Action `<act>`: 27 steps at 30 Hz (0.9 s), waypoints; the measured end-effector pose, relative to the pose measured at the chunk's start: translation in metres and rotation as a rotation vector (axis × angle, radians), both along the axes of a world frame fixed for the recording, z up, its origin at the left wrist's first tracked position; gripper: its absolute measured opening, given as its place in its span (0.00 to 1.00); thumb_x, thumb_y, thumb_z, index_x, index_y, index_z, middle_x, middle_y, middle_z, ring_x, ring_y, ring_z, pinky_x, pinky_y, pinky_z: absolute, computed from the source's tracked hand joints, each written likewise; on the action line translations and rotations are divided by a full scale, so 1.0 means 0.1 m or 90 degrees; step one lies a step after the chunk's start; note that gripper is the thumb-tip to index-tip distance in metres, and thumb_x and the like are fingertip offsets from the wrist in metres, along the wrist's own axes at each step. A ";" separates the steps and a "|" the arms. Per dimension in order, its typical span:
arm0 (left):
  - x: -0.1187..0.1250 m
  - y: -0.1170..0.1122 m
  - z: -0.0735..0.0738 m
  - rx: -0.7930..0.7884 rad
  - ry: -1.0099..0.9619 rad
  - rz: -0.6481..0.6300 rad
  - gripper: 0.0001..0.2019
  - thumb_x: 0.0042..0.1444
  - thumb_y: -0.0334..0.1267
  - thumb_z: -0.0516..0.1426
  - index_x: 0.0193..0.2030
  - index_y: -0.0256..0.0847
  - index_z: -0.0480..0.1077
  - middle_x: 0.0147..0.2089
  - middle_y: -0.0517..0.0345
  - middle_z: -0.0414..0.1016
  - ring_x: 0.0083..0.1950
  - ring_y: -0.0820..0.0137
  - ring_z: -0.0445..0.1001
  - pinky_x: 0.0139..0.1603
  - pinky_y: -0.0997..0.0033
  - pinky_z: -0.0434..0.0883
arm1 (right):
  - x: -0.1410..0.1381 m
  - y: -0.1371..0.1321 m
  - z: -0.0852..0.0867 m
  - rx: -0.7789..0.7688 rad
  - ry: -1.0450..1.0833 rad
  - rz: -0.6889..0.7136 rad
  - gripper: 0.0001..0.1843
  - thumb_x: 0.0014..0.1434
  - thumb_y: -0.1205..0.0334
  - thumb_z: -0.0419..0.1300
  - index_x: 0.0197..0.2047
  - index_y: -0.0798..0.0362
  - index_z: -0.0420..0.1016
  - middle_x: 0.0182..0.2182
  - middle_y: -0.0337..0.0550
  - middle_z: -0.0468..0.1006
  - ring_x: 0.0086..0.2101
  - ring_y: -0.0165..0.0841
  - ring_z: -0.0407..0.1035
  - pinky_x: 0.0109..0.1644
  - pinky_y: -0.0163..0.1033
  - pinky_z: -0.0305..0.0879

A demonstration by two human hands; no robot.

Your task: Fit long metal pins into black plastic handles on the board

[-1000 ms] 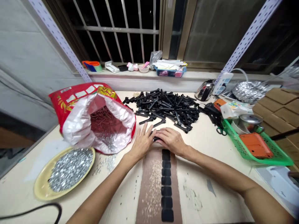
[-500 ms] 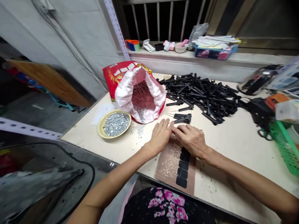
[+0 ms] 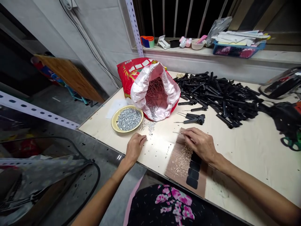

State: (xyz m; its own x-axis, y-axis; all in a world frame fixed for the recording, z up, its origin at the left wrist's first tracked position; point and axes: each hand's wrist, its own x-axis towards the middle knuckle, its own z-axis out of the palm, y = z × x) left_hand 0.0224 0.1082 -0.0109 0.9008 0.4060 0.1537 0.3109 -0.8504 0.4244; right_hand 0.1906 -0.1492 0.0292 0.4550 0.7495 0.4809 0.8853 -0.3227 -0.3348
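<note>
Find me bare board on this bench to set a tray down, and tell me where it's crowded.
The widest bare board lies right of the brown mat, below the black plastic parts. A smaller patch lies between the yellow plate and the front edge. It's crowded around the red sack and the black pile.

Room: grey plastered wall [image 3: 101, 34] at left with a black cable [image 3: 88, 42] running down it, and a white perforated steel upright [image 3: 134, 25] beside a barred window [image 3: 178, 18], dark behind the bars, above a pale sill [image 3: 174, 50]. A tilted wooden board [image 3: 68, 78] stands over a grey concrete floor [image 3: 68, 108]. A second perforated rail [image 3: 35, 110] crosses the left foreground, just beside the pale desk [image 3: 98, 128].
</note>
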 end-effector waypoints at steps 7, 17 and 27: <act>-0.02 0.00 -0.05 0.002 -0.024 -0.064 0.11 0.60 0.39 0.52 0.40 0.41 0.76 0.35 0.52 0.72 0.41 0.64 0.69 0.40 0.66 0.67 | -0.13 0.13 0.02 -0.021 0.032 0.016 0.11 0.64 0.62 0.53 0.43 0.51 0.76 0.38 0.42 0.77 0.37 0.32 0.71 0.39 0.36 0.67; 0.36 -0.47 0.33 -1.089 -0.178 0.137 0.15 0.40 0.40 0.68 0.33 0.34 0.74 0.29 0.58 0.74 0.27 0.77 0.71 0.31 0.77 0.72 | -0.35 0.39 0.17 0.042 0.114 0.028 0.11 0.64 0.64 0.52 0.44 0.51 0.75 0.36 0.41 0.77 0.35 0.31 0.70 0.38 0.35 0.64; 0.54 -0.69 0.49 -1.118 -0.183 0.115 0.14 0.39 0.38 0.69 0.31 0.33 0.74 0.27 0.57 0.76 0.26 0.78 0.72 0.33 0.74 0.76 | -0.30 0.26 0.28 -0.025 0.007 -0.008 0.10 0.64 0.64 0.52 0.43 0.52 0.74 0.35 0.40 0.76 0.35 0.31 0.68 0.39 0.35 0.60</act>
